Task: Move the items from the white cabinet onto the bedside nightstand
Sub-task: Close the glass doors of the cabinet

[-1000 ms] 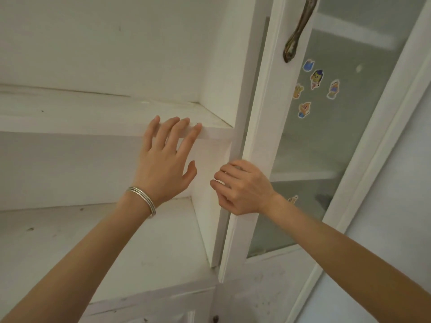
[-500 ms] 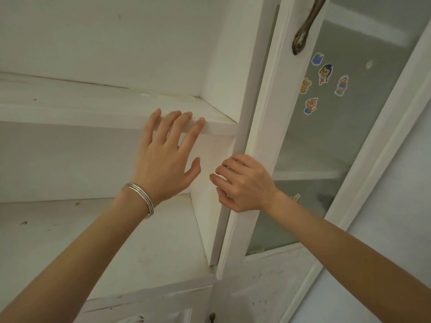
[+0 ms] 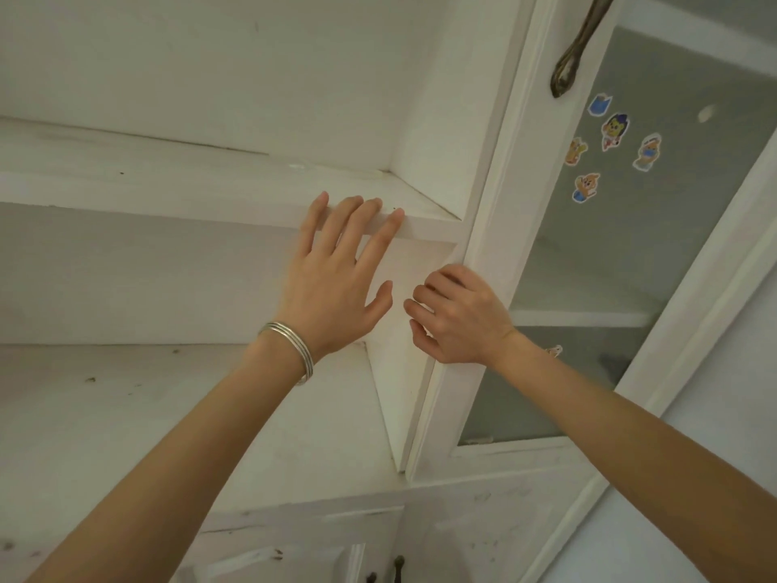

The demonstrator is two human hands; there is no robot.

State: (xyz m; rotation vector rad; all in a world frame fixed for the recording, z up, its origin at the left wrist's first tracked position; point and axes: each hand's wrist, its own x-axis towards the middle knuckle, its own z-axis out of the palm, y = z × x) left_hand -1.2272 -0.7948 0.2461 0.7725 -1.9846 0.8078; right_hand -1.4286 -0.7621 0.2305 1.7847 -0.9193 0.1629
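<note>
Fingers of the left hand [image 3: 332, 288] lie straight on the front edge of the upper shelf [image 3: 168, 187] inside the white cabinet [image 3: 210, 56]; the right hand [image 3: 458, 317] curls round the edge of the door [image 3: 504, 204]. No items or nightstand show. Probably a search step: next, check the shelf top.

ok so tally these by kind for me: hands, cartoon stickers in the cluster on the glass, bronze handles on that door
hands: 2, left hand and right hand
stickers: 5
bronze handle on the glass door: 1
total: 8
</note>
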